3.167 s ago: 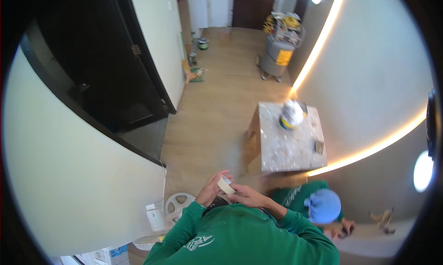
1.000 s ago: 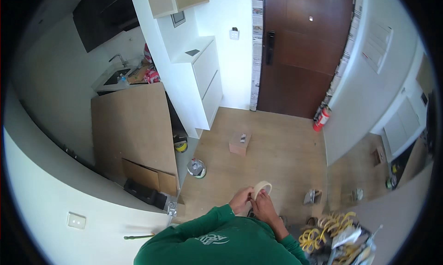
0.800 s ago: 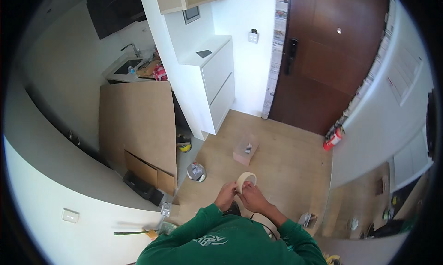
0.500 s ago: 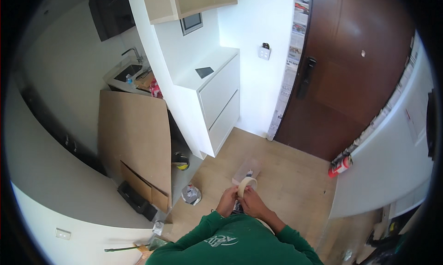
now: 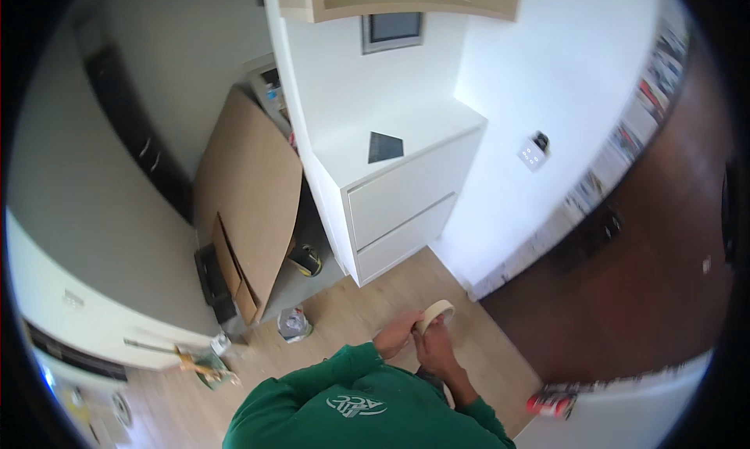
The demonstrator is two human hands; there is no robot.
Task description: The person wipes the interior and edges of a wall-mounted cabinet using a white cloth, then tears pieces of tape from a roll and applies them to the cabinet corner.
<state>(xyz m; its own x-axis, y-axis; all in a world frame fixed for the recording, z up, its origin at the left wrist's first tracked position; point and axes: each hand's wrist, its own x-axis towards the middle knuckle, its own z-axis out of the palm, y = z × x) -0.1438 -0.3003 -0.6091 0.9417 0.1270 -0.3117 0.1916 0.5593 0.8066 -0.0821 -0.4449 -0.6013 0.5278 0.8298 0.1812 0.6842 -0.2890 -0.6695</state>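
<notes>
You have a cream, ring-shaped roll of tape (image 5: 429,314) between your two hands, held up in front of your body, over the light wood floor (image 5: 375,304) and left of the floor's edge along the dark brown door (image 5: 625,316). Your right hand (image 5: 435,350) is closed on the roll's near side, and your left hand (image 5: 395,336) is narrowed at its left rim; blur hides the finger detail. Beyond your hands stands a white, two-drawer cabinet (image 5: 406,211), and a flat, dark grey, four-sided piece (image 5: 386,146) lies on its top by the front edge, closer to the left front corner than to the right one. To the cabinet's left, a large brown board (image 5: 246,183) leans at a tilt, with a black, box-like object (image 5: 209,279) by its lower left corner. A round, whitish tub (image 5: 294,324) sits on the wood floor near its edge with the grey floor strip (image 5: 319,254), and a black and yellow can (image 5: 305,259) stands on that strip, near the cabinet's lower left side. A red, cylindrical fire extinguisher (image 5: 551,404) shows below the door, near the floor's right edge.
</notes>
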